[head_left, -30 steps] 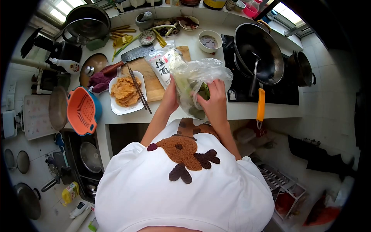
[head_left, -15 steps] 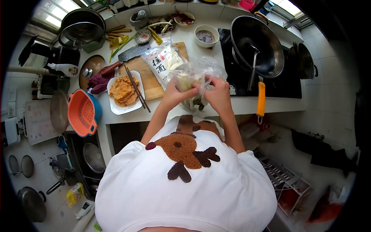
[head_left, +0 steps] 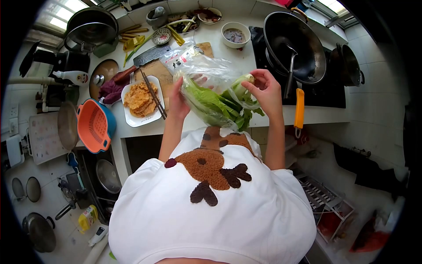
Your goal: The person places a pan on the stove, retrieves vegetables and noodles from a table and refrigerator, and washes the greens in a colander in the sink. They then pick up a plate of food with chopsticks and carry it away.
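A clear plastic bag (head_left: 211,66) hangs in front of me over the counter's front edge, with leafy greens (head_left: 213,103) in it. Some leaves stick out at its lower right. My left hand (head_left: 179,99) is closed on the left side of the bag. The pale stem end of a green vegetable (head_left: 241,86) is beside my right hand (head_left: 267,90), whose thumb and fingers pinch at the stem and bag edge. Behind the bag lies a white noodle packet (head_left: 180,57), partly covered, on a wooden cutting board (head_left: 154,69).
A plate of orange-brown food (head_left: 141,99) with chopsticks stands to the left, near a cleaver (head_left: 151,55) and an orange colander (head_left: 93,125). A bowl (head_left: 235,35) is behind. At right, a wok (head_left: 294,46) with a ladle sits on the black stove (head_left: 316,94).
The bag has been spread wider, and its greens now show clearly. My hands have moved apart, the left one leftward and the right one to the right and up by the stem.
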Demonstrator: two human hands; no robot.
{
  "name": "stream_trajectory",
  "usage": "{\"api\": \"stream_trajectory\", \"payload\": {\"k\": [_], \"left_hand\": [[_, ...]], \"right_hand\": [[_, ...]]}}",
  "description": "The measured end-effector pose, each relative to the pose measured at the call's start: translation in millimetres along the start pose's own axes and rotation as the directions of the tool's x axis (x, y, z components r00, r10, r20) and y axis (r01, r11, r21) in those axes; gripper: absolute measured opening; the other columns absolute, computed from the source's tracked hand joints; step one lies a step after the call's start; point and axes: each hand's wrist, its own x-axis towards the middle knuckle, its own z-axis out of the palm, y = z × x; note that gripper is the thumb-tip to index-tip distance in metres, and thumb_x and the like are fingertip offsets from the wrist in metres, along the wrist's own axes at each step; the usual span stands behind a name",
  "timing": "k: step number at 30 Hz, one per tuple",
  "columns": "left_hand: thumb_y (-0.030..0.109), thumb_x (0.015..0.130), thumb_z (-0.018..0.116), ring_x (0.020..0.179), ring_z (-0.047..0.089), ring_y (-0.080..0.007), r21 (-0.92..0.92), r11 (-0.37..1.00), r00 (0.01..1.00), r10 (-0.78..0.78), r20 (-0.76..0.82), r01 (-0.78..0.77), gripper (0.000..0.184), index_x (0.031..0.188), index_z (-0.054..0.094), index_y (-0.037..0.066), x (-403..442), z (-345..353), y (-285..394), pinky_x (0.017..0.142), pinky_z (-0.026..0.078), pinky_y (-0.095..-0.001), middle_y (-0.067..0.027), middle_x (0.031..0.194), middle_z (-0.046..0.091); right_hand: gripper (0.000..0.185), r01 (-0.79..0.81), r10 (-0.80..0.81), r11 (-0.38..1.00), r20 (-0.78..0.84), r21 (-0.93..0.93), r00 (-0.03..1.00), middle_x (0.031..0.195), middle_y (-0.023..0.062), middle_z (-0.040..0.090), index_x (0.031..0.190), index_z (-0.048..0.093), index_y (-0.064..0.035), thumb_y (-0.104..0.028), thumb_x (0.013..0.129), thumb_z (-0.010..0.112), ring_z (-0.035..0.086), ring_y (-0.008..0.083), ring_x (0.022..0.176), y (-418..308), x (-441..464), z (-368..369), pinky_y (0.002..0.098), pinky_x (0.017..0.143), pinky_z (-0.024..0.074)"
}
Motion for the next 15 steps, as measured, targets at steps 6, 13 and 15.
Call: {"api": "stream_trajectory", "payload": {"k": [6,13,15], "left_hand": [[0.031,0.084,0.041,0.109,0.043,-0.0275,0.276,0.960,0.999,0.049,-0.015,-0.043,0.048,0.122,0.034,0.002,5,-2,-13,0.094,0.033,-0.0441,-0.0142,0.116,0.045],[0.031,0.084,0.042,0.106,0.045,-0.0197,0.453,0.888,0.990,-0.024,-0.139,0.085,0.046,0.120,0.038,0.003,17,-18,-26,0.090,0.035,-0.0320,-0.0104,0.116,0.046],[0.031,0.083,0.043,0.104,0.045,-0.0180,0.362,0.927,0.984,-0.032,-0.178,0.096,0.045,0.118,0.039,0.003,19,-21,-24,0.088,0.036,-0.0304,-0.0089,0.115,0.047]], "right_hand": [[0.029,-0.073,0.070,0.997,0.199,0.008,0.978,0.080,0.0060,0.062,0.090,0.058,0.0001,-0.012,0.067,0.070,0.058,0.0097,0.075,22,11,8,0.0214,0.069,0.0458],[0.040,0.196,-0.177,0.980,0.337,-0.022,0.925,0.095,0.0094,0.057,0.104,0.051,-0.0024,-0.005,0.067,0.065,0.057,0.0156,0.083,57,9,36,0.0270,0.074,0.0459],[0.039,0.277,-0.230,0.953,0.312,-0.118,0.922,0.096,0.0099,0.057,0.103,0.052,-0.0027,-0.005,0.066,0.066,0.057,0.0165,0.082,62,7,42,0.0276,0.073,0.0457]]}}
